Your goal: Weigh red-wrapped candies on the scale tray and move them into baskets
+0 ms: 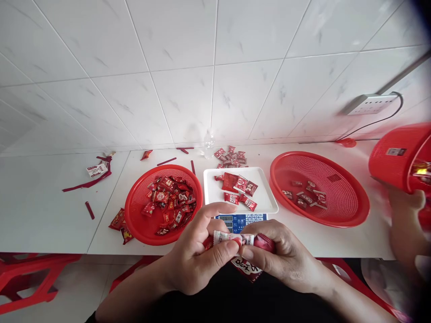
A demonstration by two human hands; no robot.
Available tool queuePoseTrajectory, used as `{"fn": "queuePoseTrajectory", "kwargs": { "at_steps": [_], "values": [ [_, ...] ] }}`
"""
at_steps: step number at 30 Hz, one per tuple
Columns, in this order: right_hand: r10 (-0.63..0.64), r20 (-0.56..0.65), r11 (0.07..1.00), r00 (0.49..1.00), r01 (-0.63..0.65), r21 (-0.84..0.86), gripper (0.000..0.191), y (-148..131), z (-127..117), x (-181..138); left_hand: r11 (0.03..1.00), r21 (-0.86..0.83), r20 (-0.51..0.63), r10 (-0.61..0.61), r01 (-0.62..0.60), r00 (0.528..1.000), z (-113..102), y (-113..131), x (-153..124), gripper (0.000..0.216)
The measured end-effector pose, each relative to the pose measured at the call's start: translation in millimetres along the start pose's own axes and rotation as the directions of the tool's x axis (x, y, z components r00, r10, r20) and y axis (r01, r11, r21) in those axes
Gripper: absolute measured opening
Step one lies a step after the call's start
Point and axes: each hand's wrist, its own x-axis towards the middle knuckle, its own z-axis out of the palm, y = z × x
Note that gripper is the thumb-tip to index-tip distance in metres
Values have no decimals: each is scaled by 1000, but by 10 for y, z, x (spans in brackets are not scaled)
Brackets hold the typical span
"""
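Both of my hands meet just in front of the scale. Between the thumb and fingers of my left hand is a small white-and-red wrapped candy; a bit of red wrapper also shows in that palm. My right hand pinches the candy's right end and has a red packet tucked in its fingers. A larger dark red packet with white lettering shows below my thumbs; which hand supports it I cannot tell. Several red packets lie on the scale's white tray.
A red basket of wrapped snacks stands left, another with fewer packets right. Small packets and a clear bottle sit behind the scale. At far right, another person's hand is at a tilted red basket.
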Motion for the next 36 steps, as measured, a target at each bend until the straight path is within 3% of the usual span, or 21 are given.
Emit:
{"fn": "queuePoseTrajectory", "kwargs": {
  "at_steps": [3, 6, 9, 11, 14, 18, 23, 28, 32, 36],
  "values": [
    [31, -12, 996, 999, -30, 88, 34, 10, -1, 4, 995, -68, -27, -81, 79, 996, 2, -23, 32, 39],
    [41, -90, 986, 995, -26, 166, 32, 39, -17, -8, 948, -282, 7, -154, 149, 988, -30, -13, 93, 44],
    [55, -212, 952, 976, 13, 307, 32, 98, -36, -33, 851, -505, -3, -164, 140, 986, -66, 34, 134, 47],
    [48, -268, 914, 962, 66, 400, 32, 138, -38, -44, 819, -558, -12, -167, 132, 986, -75, 72, 137, 55],
    [45, -292, 874, 955, 103, 475, 33, 176, -23, -42, 846, -522, -26, -147, 112, 989, -66, 107, 120, 72],
    [90, -284, 884, 954, 54, 464, 34, 196, -4, -22, 866, -491, -61, -137, 89, 989, -60, 107, 124, 73],
    [90, -207, 924, 974, -4, 382, 39, 164, 2, 17, 866, -489, -101, -181, 109, 978, -99, 32, 158, 48],
    [85, -103, 952, 991, -50, 303, 38, 63, 32, 80, 914, -322, 17, -255, 247, 967, -74, -54, 148, 31],
    [68, -129, 937, 989, -19, 348, 36, 94, 49, 95, 969, -192, -172, -190, 156, 967, -79, -56, 184, 18],
    [33, -240, 913, 970, 69, 402, 33, 185, 33, 84, 990, -139, -378, -86, 35, 922, -185, -118, 246, 19]
  ]
}}
